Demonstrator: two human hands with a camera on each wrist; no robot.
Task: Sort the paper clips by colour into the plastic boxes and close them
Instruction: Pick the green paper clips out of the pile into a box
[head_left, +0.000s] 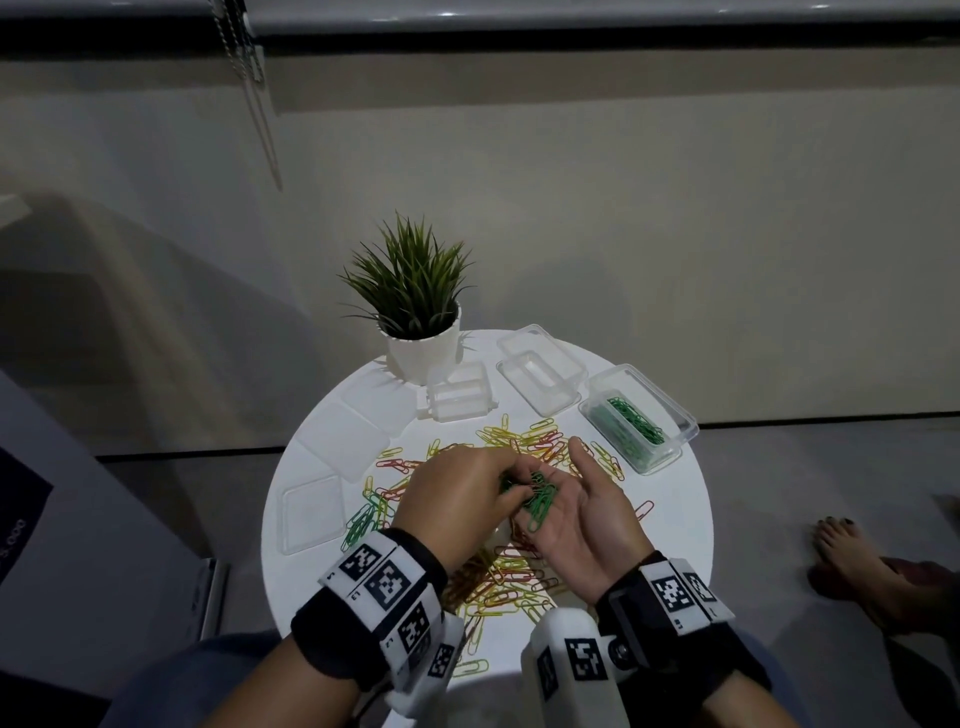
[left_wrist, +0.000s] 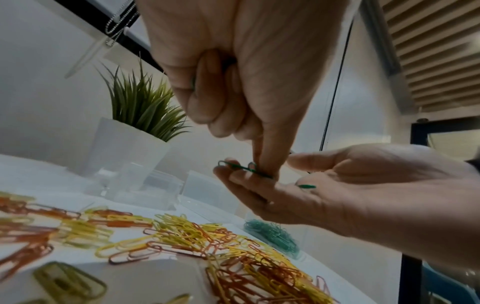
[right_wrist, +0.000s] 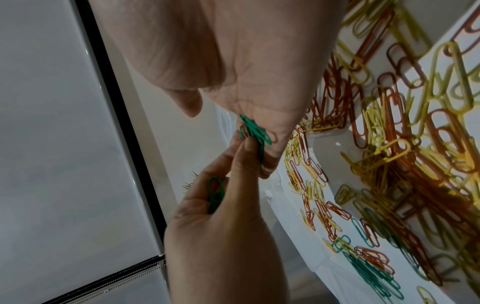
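Note:
Over the round white table (head_left: 670, 545) my right hand (head_left: 563, 496) lies palm up, fingers relaxed, with a small heap of green paper clips (head_left: 540, 500) on it. My left hand (head_left: 511, 486) reaches into that palm from the left. Thumb and forefinger of the left hand (left_wrist: 265, 168) pinch the green clips (left_wrist: 239, 166), and one more green clip (right_wrist: 214, 193) sits in its curled fingers. A clear box (head_left: 636, 423) holding green clips stands open at the right. Red and yellow clips (head_left: 509, 577) lie scattered under both hands, and a few green ones (head_left: 361, 522) lie at the left.
Two empty clear boxes (head_left: 540, 384) (head_left: 457, 400) stand at the back of the table beside a potted plant (head_left: 415, 322). Loose lids (head_left: 311, 514) (head_left: 343, 441) lie at the left. A person's bare foot (head_left: 852, 561) rests on the floor to the right.

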